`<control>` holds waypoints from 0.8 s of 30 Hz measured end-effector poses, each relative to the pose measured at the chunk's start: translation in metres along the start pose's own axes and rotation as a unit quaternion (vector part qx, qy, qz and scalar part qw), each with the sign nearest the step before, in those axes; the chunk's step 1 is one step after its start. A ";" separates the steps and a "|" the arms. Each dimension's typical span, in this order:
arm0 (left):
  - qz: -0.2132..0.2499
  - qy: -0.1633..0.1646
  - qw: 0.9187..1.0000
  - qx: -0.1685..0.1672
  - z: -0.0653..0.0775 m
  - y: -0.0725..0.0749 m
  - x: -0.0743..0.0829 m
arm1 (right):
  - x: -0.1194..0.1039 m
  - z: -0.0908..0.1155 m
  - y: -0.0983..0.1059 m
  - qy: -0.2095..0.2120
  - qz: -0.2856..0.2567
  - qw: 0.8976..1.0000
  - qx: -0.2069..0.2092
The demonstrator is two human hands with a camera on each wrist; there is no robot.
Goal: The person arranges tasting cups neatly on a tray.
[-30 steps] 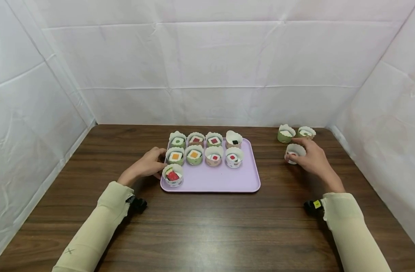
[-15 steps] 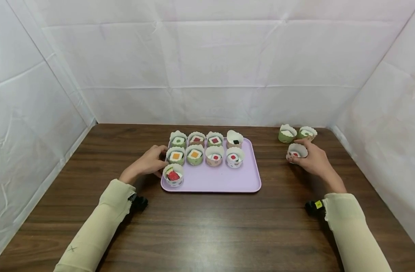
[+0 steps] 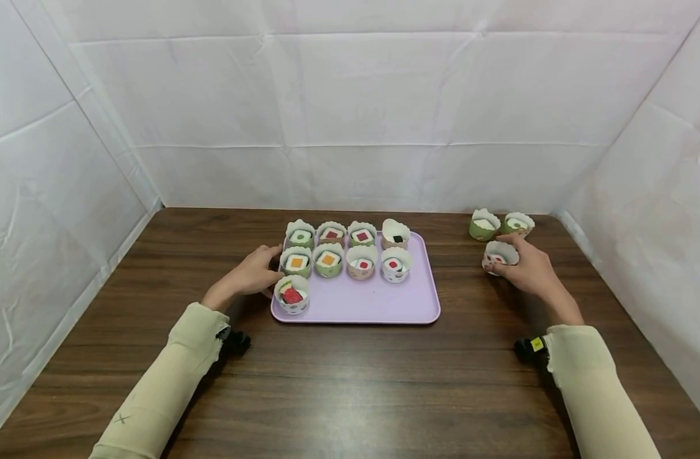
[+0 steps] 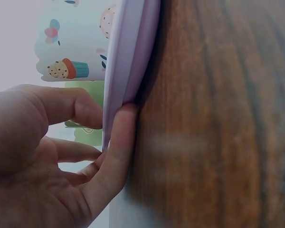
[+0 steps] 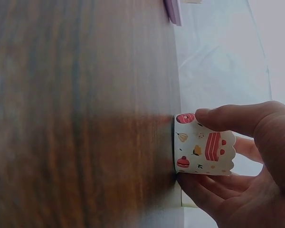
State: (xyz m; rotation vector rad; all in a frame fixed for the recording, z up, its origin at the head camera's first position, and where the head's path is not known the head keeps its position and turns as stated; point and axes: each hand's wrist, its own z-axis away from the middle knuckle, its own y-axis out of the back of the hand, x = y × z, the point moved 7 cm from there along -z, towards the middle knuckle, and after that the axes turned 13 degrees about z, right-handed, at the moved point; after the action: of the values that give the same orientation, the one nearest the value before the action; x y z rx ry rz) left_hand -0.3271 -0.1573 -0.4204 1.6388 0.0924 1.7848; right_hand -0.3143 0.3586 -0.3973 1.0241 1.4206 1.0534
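Observation:
My left hand [image 3: 252, 273] pinches the left rim of the lilac tray [image 3: 367, 306]. In the left wrist view, thumb and fingers lie on both sides of the tray's edge [image 4: 126, 61]. A white paper baking cup [image 3: 292, 303] with a red and white sushi-like piece in it stands at the tray's front left corner. To the right of the tray, my right hand [image 3: 525, 268] holds a patterned white paper baking cup [image 5: 204, 147] between thumb and fingers. Its base is at the tabletop. Something white and red [image 3: 497, 259] shows inside it.
Two rows of filled paper cups [image 3: 328, 261] stand on the tray's back half. Behind my right hand are two green paper cups [image 3: 484, 225] with white pieces inside. White sheeting [image 3: 361, 115] walls the wooden table [image 3: 350, 382] at the back and sides.
The right hand and its paper cup have shifted very slightly to the right, and the red inside the cup shows more. The left hand stays on the tray's rim.

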 end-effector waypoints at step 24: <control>0.012 -0.010 1.000 0.002 0.002 0.002 0.001 | -0.064 0.007 0.026 0.059 0.002 0.996 0.062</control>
State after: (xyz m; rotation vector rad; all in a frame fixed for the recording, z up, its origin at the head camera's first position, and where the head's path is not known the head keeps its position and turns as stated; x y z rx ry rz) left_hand -0.3261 -0.1586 -0.4180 1.6669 0.0664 1.7861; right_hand -0.3002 0.3036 -0.3568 1.0686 1.5976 1.0543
